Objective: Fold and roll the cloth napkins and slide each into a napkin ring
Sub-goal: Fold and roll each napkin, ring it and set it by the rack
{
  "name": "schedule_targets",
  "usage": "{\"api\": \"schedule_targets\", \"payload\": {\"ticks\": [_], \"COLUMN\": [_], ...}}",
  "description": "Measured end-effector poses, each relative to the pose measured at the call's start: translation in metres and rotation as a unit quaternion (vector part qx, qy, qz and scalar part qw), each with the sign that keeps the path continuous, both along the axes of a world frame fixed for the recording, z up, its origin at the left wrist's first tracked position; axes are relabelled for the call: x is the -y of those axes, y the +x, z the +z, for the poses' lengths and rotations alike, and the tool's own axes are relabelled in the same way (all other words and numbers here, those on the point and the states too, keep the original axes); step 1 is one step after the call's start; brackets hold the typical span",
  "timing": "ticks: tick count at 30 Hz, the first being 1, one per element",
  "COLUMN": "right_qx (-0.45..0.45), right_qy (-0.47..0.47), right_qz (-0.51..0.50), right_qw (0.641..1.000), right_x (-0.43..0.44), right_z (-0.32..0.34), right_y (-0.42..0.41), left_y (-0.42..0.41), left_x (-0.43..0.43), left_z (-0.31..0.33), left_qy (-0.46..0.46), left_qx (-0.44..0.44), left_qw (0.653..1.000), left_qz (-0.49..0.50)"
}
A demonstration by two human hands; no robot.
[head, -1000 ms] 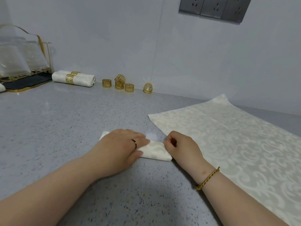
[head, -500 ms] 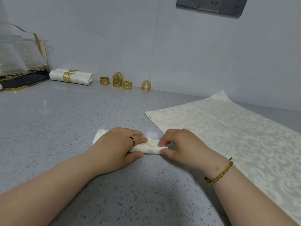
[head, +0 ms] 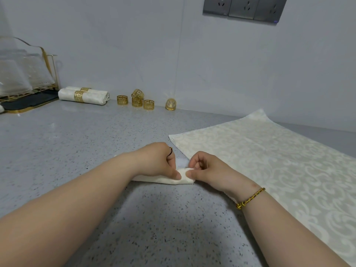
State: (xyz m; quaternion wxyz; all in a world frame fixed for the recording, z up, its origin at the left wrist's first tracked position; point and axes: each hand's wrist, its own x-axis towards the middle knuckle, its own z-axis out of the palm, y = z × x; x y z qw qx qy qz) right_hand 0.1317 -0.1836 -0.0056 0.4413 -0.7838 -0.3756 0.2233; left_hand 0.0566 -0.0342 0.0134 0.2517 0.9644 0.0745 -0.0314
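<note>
Both hands (head: 158, 160) (head: 208, 170) curled, pinching rolled napkin (head: 173, 180) (on counter).

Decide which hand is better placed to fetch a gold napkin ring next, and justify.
Probably left: the left hand lies nearer the loose rings; the right hand, pinching the end of the rolled napkin, can hold it rolled.

The left hand (head: 156, 160) and its forearm cover most of the rolled napkin (head: 169, 180) — only the near edge and right end show. The flat napkin (head: 269, 155) runs off the right and bottom edges, and the wrist of the right hand (head: 208, 170) hides its near corner. The top edge cuts the socket panel (head: 244, 6). At far left the rack (head: 28, 74) is cropped and its contents are blurred — perhaps glassware. A second ringed roll (head: 71, 88) lies largely behind the front roll (head: 90, 97).
</note>
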Motion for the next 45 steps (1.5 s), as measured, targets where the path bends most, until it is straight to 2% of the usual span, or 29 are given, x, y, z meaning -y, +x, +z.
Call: {"api": "schedule_targets", "payload": {"ticks": [3,7,13,17,19,21,24,32,37,41,45], "right_qx": [0.03,0.018,0.027,0.058,0.129,0.19,0.216,0.154,0.265,0.38,0.372], "right_qy": [-0.004,0.011,0.029,0.125,0.15,0.087,-0.033,-0.015,-0.074,-0.196,-0.223], "right_qz": [-0.015,-0.02,-0.008,-0.061,-0.114,-0.125,-0.086,-0.149,-0.141,-0.125,-0.158], "right_qw": [0.999,1.0,0.999,0.989,0.974,0.97,0.972,0.977,0.951,0.895,0.887], "right_x": [0.0,-0.003,-0.002,-0.002,0.0,0.001,0.003,-0.014,-0.073,-0.143,-0.202], "right_z": [-0.001,-0.004,-0.005,-0.01,-0.01,-0.01,-0.019,-0.016,0.002,0.007,-0.001], "right_y": [0.001,0.003,0.003,0.001,0.005,0.008,0.013,0.021,0.071,0.125,0.168], "left_y": [0.002,0.001,0.002,-0.003,-0.007,-0.01,-0.012,-0.014,-0.008,-0.002,-0.002], "left_x": [0.002,0.003,0.006,0.005,0.001,-0.009,-0.034,-0.09,-0.101,-0.102,-0.107], "left_z": [-0.002,-0.005,-0.007,-0.011,-0.013,-0.015,-0.016,-0.027,-0.031,-0.033,-0.041], "left_qy": [0.012,-0.016,0.007,0.037,0.071,0.102,0.135,0.088,0.104,0.127,0.133], "left_qx": [0.011,0.021,0.009,0.039,0.066,0.101,0.137,0.185,0.196,0.179,0.203], "left_qw": [1.0,1.0,1.0,0.998,0.994,0.986,0.974,0.957,0.958,0.961,0.956], "left_qz": [0.006,0.015,0.016,0.027,0.048,0.08,0.12,0.204,0.181,0.166,0.163]}}
